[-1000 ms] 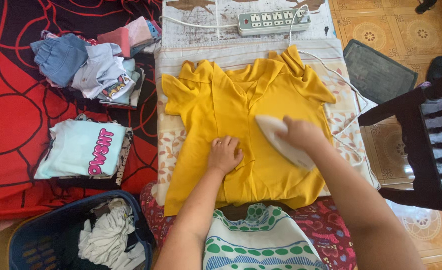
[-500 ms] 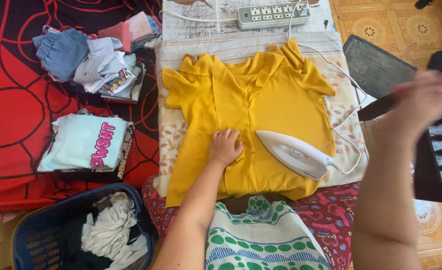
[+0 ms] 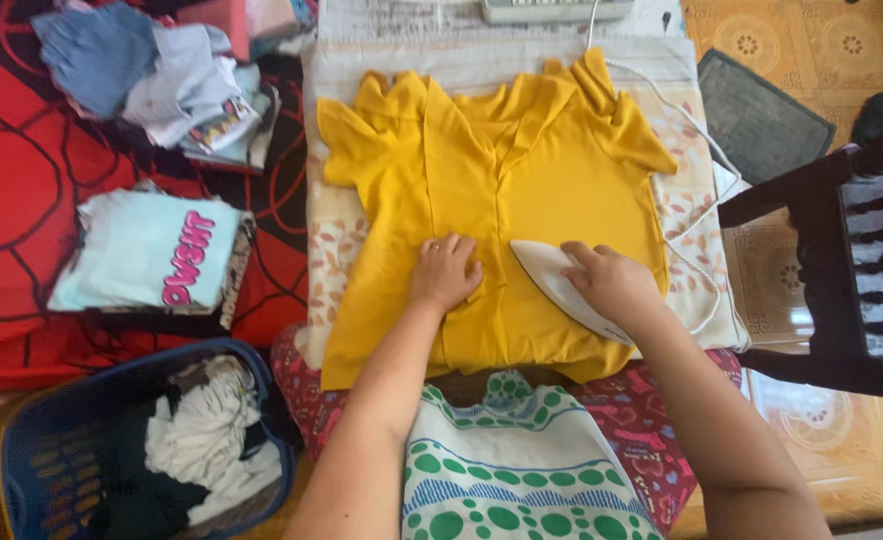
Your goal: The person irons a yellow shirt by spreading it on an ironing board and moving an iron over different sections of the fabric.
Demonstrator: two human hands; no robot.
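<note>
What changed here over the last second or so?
The right hand let go of the white iron, swung out to the right, then came back and gripped it again. The left hand stayed flat on the yellow shirt, which did not shift.

The right hand (image 3: 609,283) covers the handle and rear of the white electric iron (image 3: 551,280) — only its pointed nose and one edge show, so how the fingers close on it cannot be told. The left hand (image 3: 445,272) hides the patch of yellow short-sleeved shirt (image 3: 521,170) beneath it. At the far edge, the white power strip (image 3: 551,9) is cut off. On the right, the dark wooden chair (image 3: 841,270) runs out of frame. Near left, the blue plastic laundry basket (image 3: 21,440) is cropped — the clothes inside are too jumbled to tell apart.
</note>
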